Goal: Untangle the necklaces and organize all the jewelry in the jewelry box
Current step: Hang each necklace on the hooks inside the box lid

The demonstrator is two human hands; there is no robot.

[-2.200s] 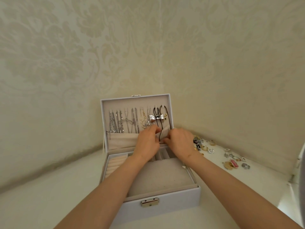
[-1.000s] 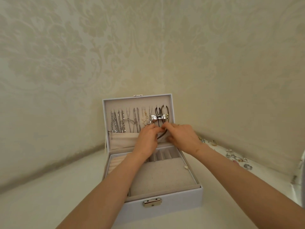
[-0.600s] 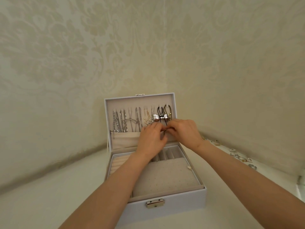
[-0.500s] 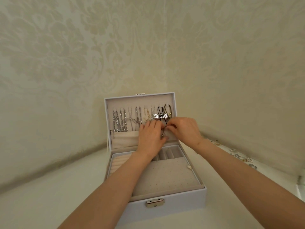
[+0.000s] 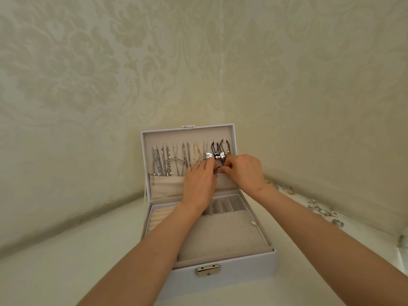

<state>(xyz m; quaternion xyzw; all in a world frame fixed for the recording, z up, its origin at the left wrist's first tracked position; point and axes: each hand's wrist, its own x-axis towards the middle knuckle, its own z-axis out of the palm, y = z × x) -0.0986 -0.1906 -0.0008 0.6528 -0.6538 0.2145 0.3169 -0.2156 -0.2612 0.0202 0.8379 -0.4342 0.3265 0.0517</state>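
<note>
Left hand [image 5: 199,184] and right hand [image 5: 245,173], fingers curled, both pinch black cord necklace [image 5: 213,149] hanging in open jewelry box [image 5: 242,269] lid; rings [image 5: 324,212] on bench [image 5: 66,261].

necklaces [image 5: 171,161] hanging in jewelry box [image 5: 223,274] lid, loose jewelry [image 5: 318,208] right

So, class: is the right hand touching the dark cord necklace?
Touching. In the head view the right hand pinches the dark cord necklace between curled fingertips.
</note>
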